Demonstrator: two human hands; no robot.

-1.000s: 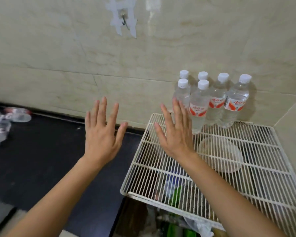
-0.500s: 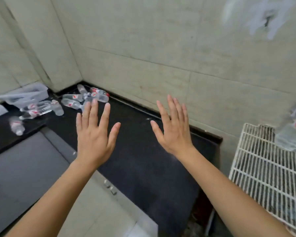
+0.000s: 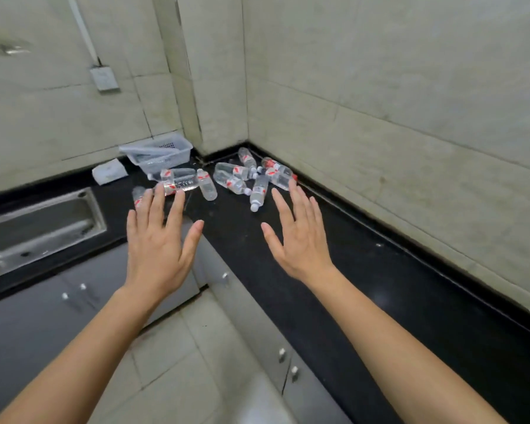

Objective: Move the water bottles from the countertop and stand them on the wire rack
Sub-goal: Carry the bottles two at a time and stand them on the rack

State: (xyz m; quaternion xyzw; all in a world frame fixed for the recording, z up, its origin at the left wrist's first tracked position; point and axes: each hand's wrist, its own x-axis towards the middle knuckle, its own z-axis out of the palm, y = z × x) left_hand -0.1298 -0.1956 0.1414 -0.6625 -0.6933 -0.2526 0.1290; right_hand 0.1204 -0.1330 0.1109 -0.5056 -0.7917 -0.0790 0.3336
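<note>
Left hand (image 3: 158, 249) and right hand (image 3: 300, 240) are both spread flat, fingers extended, holding nothing, raised above the countertop (image 3: 334, 270). The water bottles (image 3: 242, 179) lie on their sides in the countertop's far corner, beside a clear plastic basket (image 3: 156, 153).

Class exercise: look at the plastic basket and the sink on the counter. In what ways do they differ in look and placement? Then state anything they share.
1. The plastic basket is translucent, with perforated walls; the sink is solid shiny metal.
2. The basket sits on top of the black countertop; the sink is sunk into it.
3. The basket is by the wall corner near the lying bottles; the sink lies further left.

Shared: both are rectangular, open-topped containers.
</note>
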